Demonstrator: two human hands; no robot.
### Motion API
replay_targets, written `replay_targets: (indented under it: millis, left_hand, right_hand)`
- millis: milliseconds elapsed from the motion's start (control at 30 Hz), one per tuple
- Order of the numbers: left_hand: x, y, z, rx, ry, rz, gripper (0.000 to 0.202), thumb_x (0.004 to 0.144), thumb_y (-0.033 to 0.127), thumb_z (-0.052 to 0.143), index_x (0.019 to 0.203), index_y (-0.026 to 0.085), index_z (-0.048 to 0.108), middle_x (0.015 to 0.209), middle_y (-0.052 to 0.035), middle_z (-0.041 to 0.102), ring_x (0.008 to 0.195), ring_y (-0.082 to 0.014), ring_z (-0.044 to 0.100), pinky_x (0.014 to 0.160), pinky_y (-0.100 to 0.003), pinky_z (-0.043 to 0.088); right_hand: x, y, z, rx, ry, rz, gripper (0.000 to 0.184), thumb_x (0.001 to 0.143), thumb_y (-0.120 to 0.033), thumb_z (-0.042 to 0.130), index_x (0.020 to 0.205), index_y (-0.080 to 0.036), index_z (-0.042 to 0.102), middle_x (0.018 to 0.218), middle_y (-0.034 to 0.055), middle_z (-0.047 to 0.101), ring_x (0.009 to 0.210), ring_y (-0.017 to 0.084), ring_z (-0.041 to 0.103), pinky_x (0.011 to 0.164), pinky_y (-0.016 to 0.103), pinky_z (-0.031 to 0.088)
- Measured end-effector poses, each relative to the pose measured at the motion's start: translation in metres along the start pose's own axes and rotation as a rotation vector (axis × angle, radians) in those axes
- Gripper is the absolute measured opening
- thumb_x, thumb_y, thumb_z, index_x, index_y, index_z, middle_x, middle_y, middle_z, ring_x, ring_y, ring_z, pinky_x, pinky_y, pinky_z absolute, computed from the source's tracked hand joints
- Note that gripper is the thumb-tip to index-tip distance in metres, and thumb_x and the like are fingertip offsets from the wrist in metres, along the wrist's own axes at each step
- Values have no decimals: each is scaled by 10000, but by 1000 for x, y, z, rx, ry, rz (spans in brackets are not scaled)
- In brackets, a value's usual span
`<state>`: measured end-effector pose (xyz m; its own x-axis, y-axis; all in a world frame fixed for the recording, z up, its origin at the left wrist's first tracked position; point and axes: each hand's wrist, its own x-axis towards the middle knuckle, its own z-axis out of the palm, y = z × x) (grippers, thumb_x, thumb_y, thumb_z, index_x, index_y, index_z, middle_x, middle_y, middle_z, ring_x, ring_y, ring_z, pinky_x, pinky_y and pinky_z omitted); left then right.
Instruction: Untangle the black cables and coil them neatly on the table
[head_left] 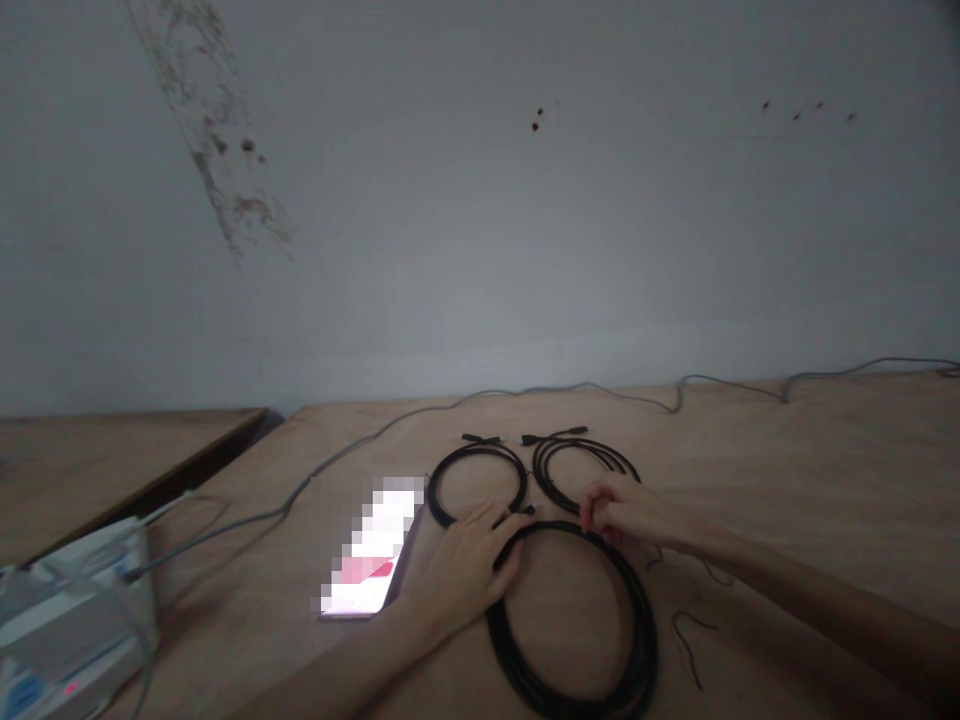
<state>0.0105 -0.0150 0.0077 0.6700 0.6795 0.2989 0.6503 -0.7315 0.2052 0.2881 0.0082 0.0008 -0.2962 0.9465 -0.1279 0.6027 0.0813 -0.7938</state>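
Both hands are working at 3 black coils on the wooden table (pixel 787 480). The left hand (pixel 469 560) is lying flat and open, palm down, closing on nothing; its fingertips (pixel 516 548) are resting on the upper left arc of the large coil (pixel 651 645), which is spreading out below and between the 2 hands. The right hand (pixel 626 515) is sitting with its fingers (pixel 594 512) curled down onto the top of that same coil. Whether they are actually pinching the cable, I cannot tell.

Just beyond the left fingertips the left small coil (pixel 477 449) is lying flat, and just beyond the right fingers is the right small coil (pixel 540 478), its plug ends pointing away. The 2 small rings are almost touching each other.

Beside the left wrist, on its outer side, a phone (pixel 371 555) is glowing. Well past both hands a grey cable (pixel 450 405) is trailing along the far edge. Thin loose wire (pixel 686 635) is lying below the right forearm.
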Motion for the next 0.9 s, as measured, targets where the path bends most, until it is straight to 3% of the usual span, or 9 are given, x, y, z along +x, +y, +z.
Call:
replay_targets:
  millis: [133, 267, 333, 400, 533, 633, 767, 833, 900]
  left_hand:
    - [-1, 0, 2, 11, 15, -21, 369, 967, 190, 551, 1319, 274, 626, 1221, -76, 676, 1152, -274, 636, 1010, -441, 522]
    - [-1, -2, 7, 7, 13, -41, 396, 959, 164, 552, 1333, 275, 621, 1191, -71, 686, 1119, -263, 654, 986, -421, 537]
    - [-1, -2, 8, -1, 13, -58, 413, 953, 153, 560, 1341, 281, 620, 1219, -71, 684, 1127, -266, 658, 991, -426, 536]
    - [-1, -1, 8, -8, 20, -77, 417, 944, 141, 567, 1333, 281, 627, 1247, -71, 682, 1139, -269, 659, 1000, -430, 534]
    - [-2, 0, 8, -16, 49, -65, 406, 949, 144, 566, 1326, 281, 629, 1245, -64, 689, 1152, -263, 656, 1016, -430, 526]
    - [-3, 0, 8, -15, 61, -69, 398, 949, 148, 567, 1322, 271, 633, 1233, -69, 690, 1151, -264, 653, 1014, -433, 526]
    - [-1, 1, 7, -20, 28, -83, 400, 941, 134, 563, 1310, 263, 646, 1220, -73, 694, 1136, -264, 657, 1005, -431, 529]
    - [0, 2, 6, -24, 21, -83, 406, 938, 130, 565, 1314, 262, 644, 1236, -76, 692, 1149, -269, 652, 1012, -435, 525]
    - [0, 3, 4, -27, 13, -86, 416, 940, 131, 567, 1326, 266, 638, 1251, -76, 690, 1161, -271, 648, 1020, -437, 522]
  right_hand:
    - [5, 4, 12, 15, 71, 46, 163, 705, -153, 520, 697, -166, 682, 544, -2, 605, 499, 128, 560, 450, 205, 339]
    - [-6, 0, 25, -32, 173, -16, 114, 710, -143, 585, 752, -186, 682, 687, 15, 677, 650, 158, 615, 542, 228, 385]
    - [-15, -6, 33, -95, 225, -68, 148, 685, -107, 612, 772, -200, 687, 710, 12, 680, 676, 167, 601, 579, 246, 374]
    - [-25, -12, 40, -306, 332, -163, 167, 689, -76, 592, 743, -208, 679, 719, 13, 681, 686, 169, 593, 609, 263, 359]
    - [-32, -14, 43, -374, 358, -184, 186, 726, -83, 574, 784, -206, 702, 733, 18, 690, 675, 166, 594, 613, 268, 365]
    - [-28, -6, 34, -219, 281, -153, 240, 713, -94, 570, 824, -206, 751, 728, 14, 701, 656, 155, 607, 578, 242, 394]
    - [-23, 6, 14, 12, 27, -46, 283, 744, -167, 555, 907, -181, 786, 725, 23, 729, 561, 141, 608, 482, 216, 410]
    - [-24, 6, 4, 57, -70, -65, 311, 773, -183, 539, 955, -177, 791, 778, 31, 758, 562, 135, 619, 501, 219, 433]
    - [-26, 4, -3, 2, -82, -168, 316, 810, -193, 551, 1006, -196, 799, 802, 30, 765, 645, 157, 659, 568, 234, 462]
